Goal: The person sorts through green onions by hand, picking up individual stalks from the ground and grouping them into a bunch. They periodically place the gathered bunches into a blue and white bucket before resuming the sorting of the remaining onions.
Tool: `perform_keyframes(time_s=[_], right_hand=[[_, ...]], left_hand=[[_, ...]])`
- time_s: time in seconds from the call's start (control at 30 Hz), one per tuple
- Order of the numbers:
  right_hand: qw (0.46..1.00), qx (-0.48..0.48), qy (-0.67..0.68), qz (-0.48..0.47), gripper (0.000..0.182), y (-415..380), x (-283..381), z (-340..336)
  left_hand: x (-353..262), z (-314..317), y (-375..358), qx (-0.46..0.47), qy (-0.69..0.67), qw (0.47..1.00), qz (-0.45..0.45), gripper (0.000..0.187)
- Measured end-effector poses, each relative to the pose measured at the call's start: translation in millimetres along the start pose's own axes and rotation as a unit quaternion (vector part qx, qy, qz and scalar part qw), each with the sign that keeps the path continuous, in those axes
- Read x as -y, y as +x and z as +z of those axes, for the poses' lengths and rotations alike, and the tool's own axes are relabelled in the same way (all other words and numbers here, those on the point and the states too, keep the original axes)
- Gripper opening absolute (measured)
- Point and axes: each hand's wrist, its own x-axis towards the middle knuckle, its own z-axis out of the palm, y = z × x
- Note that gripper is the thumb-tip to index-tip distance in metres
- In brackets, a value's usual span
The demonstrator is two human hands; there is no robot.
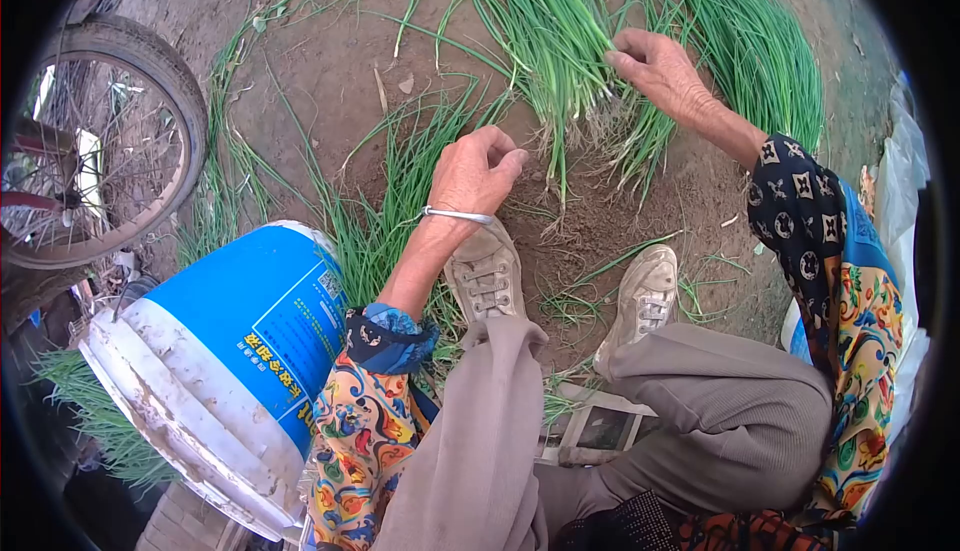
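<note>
My left hand [468, 179], with a bracelet at the wrist, hovers above my left shoe with curled fingers and the thumb close to the index finger. Whatever it may pinch is too small or hidden to make out. Thumb and fingertips of my right hand [660, 73] are pinched together at the right edge of a bunch of green onions [545, 36], on its thin leaves. This bunch has white bases and stringy roots pointing toward me. A bigger heap of green onions [755, 51] lies just beyond my right hand. Loose green onions [390, 206] lie scattered left of my left hand.
A blue and white plastic bucket [230, 331] lies tilted at my left. Behind it stands a bicycle wheel [185, 101]. More green leaves [110, 416] show beyond the bucket. My shoes [485, 276] rest on bare soil [590, 236]. White plastic sheeting [905, 171] hangs at far right.
</note>
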Motion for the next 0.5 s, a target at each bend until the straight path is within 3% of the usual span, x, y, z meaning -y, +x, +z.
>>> perform_keyframes(time_s=[0.13, 0.23, 0.27, 0.37, 0.4, 0.5], right_hand=[[0.988, 0.038, -0.145, 0.024, 0.029, 11, 2, 22], [0.981, 0.079, -0.160, 0.072, 0.031, 18, 5, 17], [0.980, 0.122, -0.115, 0.103, 0.036, 20, 8, 11], [0.976, 0.097, 0.025, 0.195, 0.044, 21, 3, 12], [0.970, 0.114, 0.047, 0.209, 0.053, 21, 2, 9], [0.953, 0.116, 0.175, 0.217, 0.054, 3, 10, 11]], left_hand=[[-5, 1, 2, -0.003, 0.006, 1.000, 0.025, 0.020], [0, 1, 1, -0.004, -0.016, 0.999, 0.032, 0.019], [1, 0, 1, -0.002, -0.028, 0.999, 0.029, 0.019], [4, -3, 2, 0.009, -0.063, 0.998, 0.019, 0.019], [5, -3, 3, 0.014, -0.078, 0.997, 0.012, 0.019], [6, 0, 4, 0.009, -0.131, 0.991, -0.009, 0.024]])
